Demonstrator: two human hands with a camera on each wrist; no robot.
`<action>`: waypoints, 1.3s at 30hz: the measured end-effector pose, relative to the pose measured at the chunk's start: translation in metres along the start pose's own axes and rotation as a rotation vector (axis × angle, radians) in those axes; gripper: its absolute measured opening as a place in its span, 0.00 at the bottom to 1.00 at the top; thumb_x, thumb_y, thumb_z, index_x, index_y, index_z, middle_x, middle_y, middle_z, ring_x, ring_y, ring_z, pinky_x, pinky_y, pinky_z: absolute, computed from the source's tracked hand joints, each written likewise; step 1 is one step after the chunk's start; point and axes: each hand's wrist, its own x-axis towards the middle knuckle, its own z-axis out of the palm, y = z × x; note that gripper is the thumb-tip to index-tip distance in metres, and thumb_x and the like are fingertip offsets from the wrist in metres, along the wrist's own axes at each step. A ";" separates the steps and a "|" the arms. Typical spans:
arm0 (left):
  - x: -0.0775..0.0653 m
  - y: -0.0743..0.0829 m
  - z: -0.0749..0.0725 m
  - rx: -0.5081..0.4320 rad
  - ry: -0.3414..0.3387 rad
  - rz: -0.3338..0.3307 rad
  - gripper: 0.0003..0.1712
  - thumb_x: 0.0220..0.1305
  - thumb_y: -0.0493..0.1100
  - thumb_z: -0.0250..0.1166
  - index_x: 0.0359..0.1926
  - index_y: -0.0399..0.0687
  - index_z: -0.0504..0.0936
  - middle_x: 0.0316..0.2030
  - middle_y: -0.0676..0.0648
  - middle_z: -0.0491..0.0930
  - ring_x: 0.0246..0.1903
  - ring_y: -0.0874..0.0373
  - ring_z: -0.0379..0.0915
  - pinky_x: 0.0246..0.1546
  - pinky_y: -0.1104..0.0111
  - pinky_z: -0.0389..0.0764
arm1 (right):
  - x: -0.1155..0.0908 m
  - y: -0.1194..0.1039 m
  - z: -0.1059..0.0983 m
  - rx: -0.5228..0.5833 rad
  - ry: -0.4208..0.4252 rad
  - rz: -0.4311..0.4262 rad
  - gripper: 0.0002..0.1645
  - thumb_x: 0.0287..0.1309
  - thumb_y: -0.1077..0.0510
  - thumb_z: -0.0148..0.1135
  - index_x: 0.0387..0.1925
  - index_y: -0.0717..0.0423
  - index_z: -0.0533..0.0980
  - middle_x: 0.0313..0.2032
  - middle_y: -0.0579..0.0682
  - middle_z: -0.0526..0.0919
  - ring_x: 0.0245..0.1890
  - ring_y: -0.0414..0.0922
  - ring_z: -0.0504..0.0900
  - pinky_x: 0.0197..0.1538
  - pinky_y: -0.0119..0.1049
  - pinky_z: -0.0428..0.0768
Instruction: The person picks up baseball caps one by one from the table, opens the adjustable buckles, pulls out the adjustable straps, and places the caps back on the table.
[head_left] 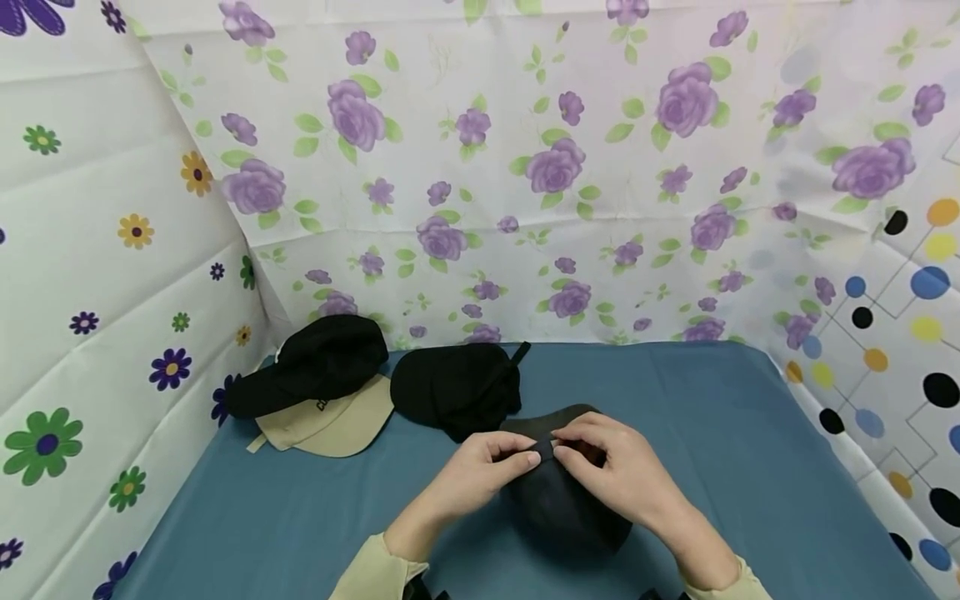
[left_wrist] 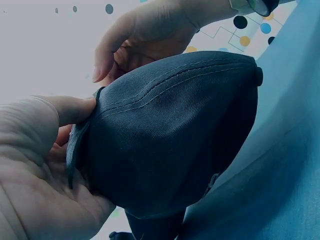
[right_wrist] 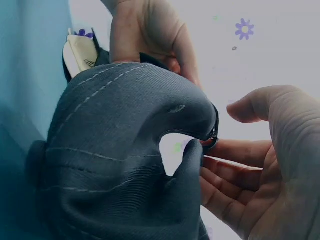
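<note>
Both hands are at the back of a dark grey baseball cap (head_left: 562,508), whose crown faces the near side and brim points away. My left hand (head_left: 480,471) pinches the back edge by the strap (head_left: 544,451), thumb on the outside, as the left wrist view also shows. My right hand (head_left: 630,467) has its fingers at the other side of the strap. In the right wrist view its fingers (right_wrist: 235,150) reach behind the cap's edge by a dark buckle (right_wrist: 215,127), while the thumb (right_wrist: 250,107) stands a little apart. The back opening shows there too.
At the back left, a black cap (head_left: 322,358) lies over a beige cap (head_left: 337,425) with dark lettering. Beside them lies another black cap (head_left: 450,387), its strap sticking up. A blue cloth (head_left: 750,467) covers the table; flowered curtains (head_left: 450,167) stand behind.
</note>
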 end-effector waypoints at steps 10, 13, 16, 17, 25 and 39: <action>0.002 -0.004 0.001 -0.017 -0.048 0.054 0.12 0.75 0.46 0.63 0.52 0.51 0.89 0.49 0.53 0.85 0.43 0.61 0.78 0.42 0.70 0.78 | -0.002 0.000 0.004 0.014 -0.008 0.107 0.16 0.69 0.39 0.64 0.50 0.37 0.86 0.44 0.28 0.81 0.33 0.33 0.78 0.36 0.33 0.79; 0.002 -0.006 0.002 -0.011 -0.061 0.048 0.12 0.75 0.47 0.63 0.52 0.52 0.89 0.48 0.54 0.86 0.42 0.62 0.77 0.42 0.71 0.78 | -0.005 0.003 0.006 0.014 -0.024 0.126 0.16 0.70 0.40 0.63 0.51 0.38 0.86 0.44 0.28 0.81 0.33 0.34 0.77 0.35 0.33 0.78; 0.001 -0.008 0.004 0.006 -0.065 0.041 0.12 0.75 0.47 0.63 0.52 0.51 0.89 0.48 0.54 0.86 0.41 0.62 0.77 0.41 0.72 0.77 | -0.008 0.006 0.009 0.011 -0.044 0.126 0.16 0.72 0.42 0.62 0.52 0.40 0.86 0.45 0.28 0.80 0.33 0.33 0.77 0.35 0.33 0.77; 0.001 -0.008 0.004 0.016 -0.062 0.039 0.13 0.75 0.47 0.63 0.52 0.50 0.89 0.48 0.53 0.86 0.41 0.62 0.77 0.42 0.72 0.77 | -0.008 0.007 0.011 0.009 -0.049 0.122 0.16 0.72 0.42 0.61 0.53 0.40 0.86 0.45 0.28 0.80 0.33 0.33 0.77 0.35 0.33 0.78; 0.004 -0.010 0.001 0.051 -0.054 0.036 0.12 0.75 0.48 0.63 0.52 0.53 0.89 0.47 0.54 0.85 0.41 0.61 0.77 0.41 0.71 0.76 | -0.004 0.012 0.014 -0.023 -0.066 0.084 0.16 0.75 0.47 0.58 0.55 0.44 0.85 0.47 0.28 0.80 0.38 0.30 0.78 0.40 0.34 0.80; 0.000 -0.012 -0.011 -0.010 -0.101 0.034 0.13 0.77 0.49 0.61 0.54 0.55 0.87 0.47 0.52 0.85 0.39 0.60 0.76 0.39 0.71 0.74 | -0.004 0.014 0.009 -0.012 0.020 0.038 0.14 0.73 0.56 0.62 0.44 0.28 0.84 0.45 0.24 0.80 0.47 0.31 0.77 0.49 0.39 0.79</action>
